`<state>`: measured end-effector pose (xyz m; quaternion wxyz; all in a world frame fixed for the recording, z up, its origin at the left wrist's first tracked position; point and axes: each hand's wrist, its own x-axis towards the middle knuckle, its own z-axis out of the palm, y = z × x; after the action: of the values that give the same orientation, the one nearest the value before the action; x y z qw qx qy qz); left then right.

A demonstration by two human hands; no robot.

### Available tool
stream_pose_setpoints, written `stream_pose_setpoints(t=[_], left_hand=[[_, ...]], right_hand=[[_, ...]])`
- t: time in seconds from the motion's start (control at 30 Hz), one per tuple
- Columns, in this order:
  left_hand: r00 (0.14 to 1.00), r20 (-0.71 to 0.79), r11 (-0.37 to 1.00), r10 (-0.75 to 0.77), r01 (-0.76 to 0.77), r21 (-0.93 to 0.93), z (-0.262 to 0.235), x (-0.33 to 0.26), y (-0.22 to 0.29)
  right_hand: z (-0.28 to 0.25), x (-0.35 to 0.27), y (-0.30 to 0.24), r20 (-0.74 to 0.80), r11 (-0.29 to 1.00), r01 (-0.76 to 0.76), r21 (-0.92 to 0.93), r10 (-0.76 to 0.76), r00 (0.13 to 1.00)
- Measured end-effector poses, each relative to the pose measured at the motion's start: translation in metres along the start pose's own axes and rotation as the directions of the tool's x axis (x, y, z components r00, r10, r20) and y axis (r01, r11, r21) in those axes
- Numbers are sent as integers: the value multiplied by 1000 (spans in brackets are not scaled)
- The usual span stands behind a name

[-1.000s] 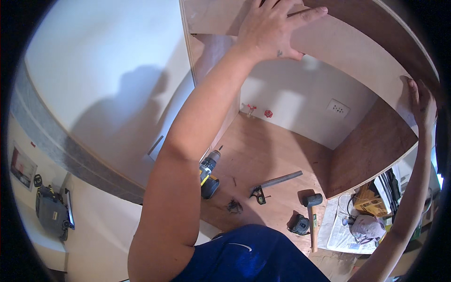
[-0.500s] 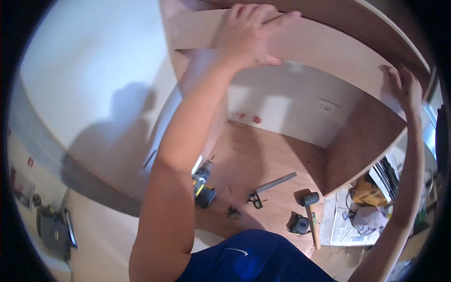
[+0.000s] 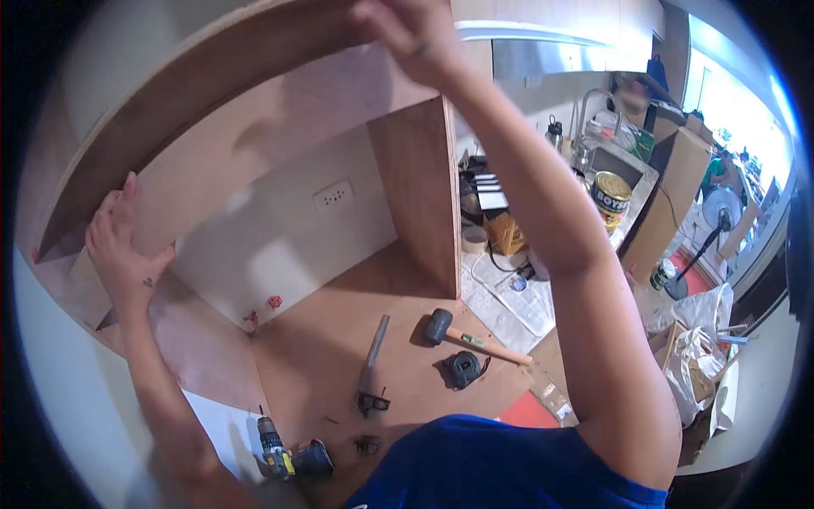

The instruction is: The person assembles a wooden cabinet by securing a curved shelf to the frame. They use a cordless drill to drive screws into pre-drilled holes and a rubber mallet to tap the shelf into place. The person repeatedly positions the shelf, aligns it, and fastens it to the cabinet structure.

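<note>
kitchen counters and a bright window [image 3: 729, 93] curve along the right of the head view, with a paint tin [image 3: 610, 197] on the worktop. below stands a half-built plywood cabinet: a wooden floor panel [image 3: 339, 331], an upright side panel [image 3: 417, 191], and a white back wall with a socket [image 3: 333, 194].

by the look of it the step in hand is seating a long plywood board [image 3: 212, 110] across the top of the cabinet. the board lies tilted overhead, running from upper right down to lower left. the left hand [image 3: 119, 246] has its fingers spread flat against the board's lower end, thumb hooked under its edge. the right hand [image 3: 407, 34] grips the upper edge with curled fingers; how tightly, i cannot tell.

next, i judge, the board needs levelling onto the side panel and holding steady.

on the floor panel lie a mallet [image 3: 462, 332], a tape measure [image 3: 464, 369], a clamp [image 3: 371, 373] and a cordless drill [image 3: 288, 454].
</note>
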<state>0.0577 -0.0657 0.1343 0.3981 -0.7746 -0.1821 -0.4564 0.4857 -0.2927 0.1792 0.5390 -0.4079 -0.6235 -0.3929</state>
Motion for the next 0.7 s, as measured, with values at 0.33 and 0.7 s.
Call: stream_pose_setpoints(t=[0.33, 0.7], left_hand=[[999, -12, 999, 32, -33, -22, 4, 4, 2], [999, 18, 997, -43, 42, 57, -1, 1, 0]], right_hand=[[-107, -425, -94, 513, 437, -629, -643, 855, 70], [-81, -562, -166, 468, 351, -533, -770, 878, -100]])
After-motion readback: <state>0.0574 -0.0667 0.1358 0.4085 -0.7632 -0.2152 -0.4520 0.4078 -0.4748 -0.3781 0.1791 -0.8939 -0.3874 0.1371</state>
